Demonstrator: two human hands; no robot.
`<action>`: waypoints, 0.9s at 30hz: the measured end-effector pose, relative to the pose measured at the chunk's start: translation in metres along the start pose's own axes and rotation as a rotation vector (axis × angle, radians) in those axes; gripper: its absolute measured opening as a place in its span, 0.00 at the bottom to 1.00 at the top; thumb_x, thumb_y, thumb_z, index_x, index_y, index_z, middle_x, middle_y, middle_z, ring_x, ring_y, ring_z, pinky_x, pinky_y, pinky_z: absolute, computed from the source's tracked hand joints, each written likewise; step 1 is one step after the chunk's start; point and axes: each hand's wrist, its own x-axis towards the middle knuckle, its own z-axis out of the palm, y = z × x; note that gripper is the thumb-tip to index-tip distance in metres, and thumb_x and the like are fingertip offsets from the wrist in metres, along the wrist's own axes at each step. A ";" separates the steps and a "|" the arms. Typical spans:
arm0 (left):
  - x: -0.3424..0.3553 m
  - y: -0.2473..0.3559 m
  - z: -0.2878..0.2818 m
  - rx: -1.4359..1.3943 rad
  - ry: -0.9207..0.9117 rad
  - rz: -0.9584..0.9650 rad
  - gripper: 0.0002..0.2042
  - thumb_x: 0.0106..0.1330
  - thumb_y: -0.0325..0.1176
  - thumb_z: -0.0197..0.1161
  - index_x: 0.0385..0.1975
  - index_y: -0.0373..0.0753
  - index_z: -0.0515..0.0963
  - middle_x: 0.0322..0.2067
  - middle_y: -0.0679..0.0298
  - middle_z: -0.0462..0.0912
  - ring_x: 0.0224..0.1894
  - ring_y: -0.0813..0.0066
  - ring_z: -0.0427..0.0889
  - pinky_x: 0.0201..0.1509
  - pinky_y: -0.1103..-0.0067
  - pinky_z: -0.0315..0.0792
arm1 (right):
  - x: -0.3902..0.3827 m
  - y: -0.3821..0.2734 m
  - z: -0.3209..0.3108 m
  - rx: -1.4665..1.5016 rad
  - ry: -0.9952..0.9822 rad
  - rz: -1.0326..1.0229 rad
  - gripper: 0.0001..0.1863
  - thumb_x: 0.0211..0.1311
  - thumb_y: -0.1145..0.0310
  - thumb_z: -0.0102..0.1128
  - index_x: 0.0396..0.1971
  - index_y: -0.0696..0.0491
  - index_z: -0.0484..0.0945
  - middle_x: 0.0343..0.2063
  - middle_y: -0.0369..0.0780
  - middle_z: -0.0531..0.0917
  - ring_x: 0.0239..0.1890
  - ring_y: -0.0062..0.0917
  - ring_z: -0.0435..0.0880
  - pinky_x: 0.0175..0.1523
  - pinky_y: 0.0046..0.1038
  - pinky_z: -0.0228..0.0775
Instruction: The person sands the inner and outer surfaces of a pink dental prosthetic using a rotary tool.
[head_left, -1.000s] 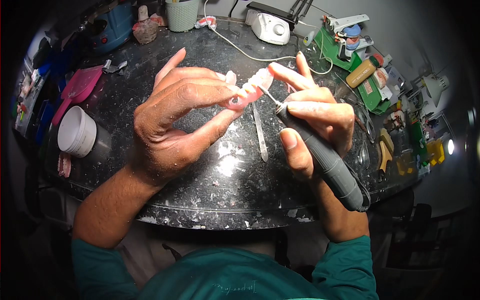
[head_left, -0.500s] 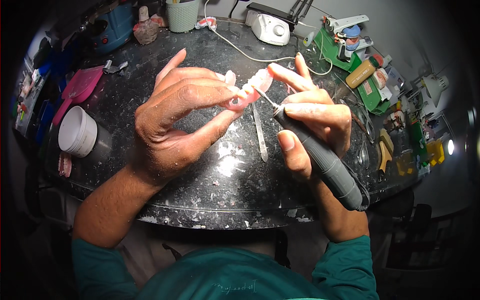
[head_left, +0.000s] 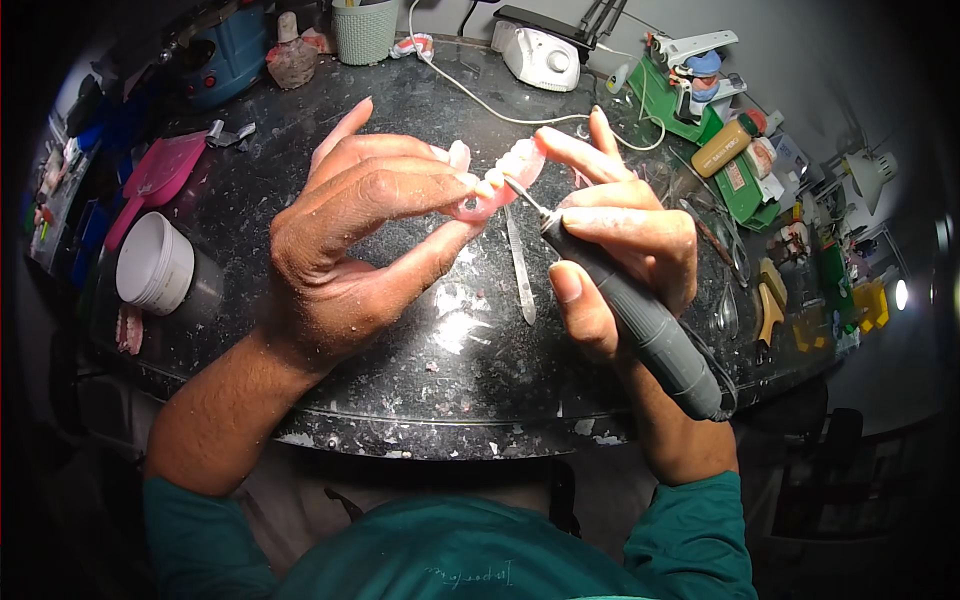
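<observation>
Head camera view: A person in teal sleeves holds a pink denture (head_left: pixel 523 158) aloft over a dust-flecked tabletop (head_left: pixel 400 390), its row of teeth turned toward a rotary handpiece (head_left: pixel 650 310). The left hand (head_left: pixel 340 225) pinches one end between thumb and forefinger, the other fingers lifted and spread, a grip that appears to keep the teeth exposed. The right hand (head_left: pixel 630 230) is curled around the dark grey tool like a pen, one extended finger reaching the denture's far end, seemingly as a brace; the slender bit (head_left: pixel 527 195) meets the teeth or sits just beside them. Beneath the denture lies a narrow metal blade (head_left: pixel 520 270). At left, a white tub (head_left: pixel 155 262) leans with its mouth toward the person, only pale inner wall visible; any contents cannot be told. At the back, a woven pot (head_left: pixel 362 35) is cut off by the frame, its contents unclear. At right, a green tray (head_left: pixel 652 92) carries a white hinged frame (head_left: pixel 700 45) with a blue piece, beside a tan bottle (head_left: pixel 725 145) on its side.
</observation>
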 end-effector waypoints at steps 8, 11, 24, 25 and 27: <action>0.000 0.000 0.000 0.000 0.001 0.003 0.17 0.53 0.18 0.74 0.41 0.42 0.82 0.41 0.65 0.89 0.52 0.67 0.84 0.75 0.51 0.53 | 0.001 0.000 -0.002 -0.011 -0.008 0.000 0.21 0.48 0.79 0.69 0.45 0.56 0.76 0.34 0.44 0.83 0.56 0.52 0.83 0.73 0.65 0.42; -0.001 0.000 0.000 -0.008 0.008 -0.001 0.17 0.53 0.18 0.73 0.41 0.42 0.82 0.40 0.65 0.89 0.52 0.67 0.84 0.75 0.51 0.52 | 0.001 0.000 -0.002 0.001 -0.008 -0.002 0.21 0.49 0.78 0.69 0.46 0.56 0.75 0.34 0.43 0.83 0.55 0.53 0.83 0.73 0.66 0.43; -0.002 0.000 0.000 -0.036 0.008 -0.032 0.16 0.53 0.18 0.73 0.41 0.41 0.82 0.40 0.64 0.89 0.50 0.68 0.84 0.76 0.50 0.51 | 0.001 0.001 0.000 0.016 0.001 -0.009 0.21 0.51 0.78 0.69 0.47 0.56 0.74 0.35 0.44 0.82 0.55 0.54 0.83 0.73 0.65 0.45; -0.001 0.000 0.000 -0.038 0.011 -0.027 0.16 0.53 0.18 0.73 0.41 0.41 0.82 0.40 0.64 0.89 0.50 0.68 0.84 0.76 0.51 0.51 | 0.002 -0.001 -0.001 -0.003 -0.018 -0.010 0.21 0.50 0.78 0.69 0.46 0.56 0.75 0.35 0.44 0.82 0.55 0.53 0.83 0.73 0.65 0.45; -0.001 0.000 0.001 -0.038 0.012 -0.019 0.16 0.53 0.18 0.74 0.41 0.41 0.82 0.40 0.64 0.89 0.50 0.68 0.84 0.75 0.51 0.52 | 0.002 -0.001 0.000 -0.016 -0.010 -0.008 0.21 0.50 0.78 0.69 0.46 0.56 0.75 0.35 0.44 0.82 0.55 0.53 0.83 0.73 0.65 0.44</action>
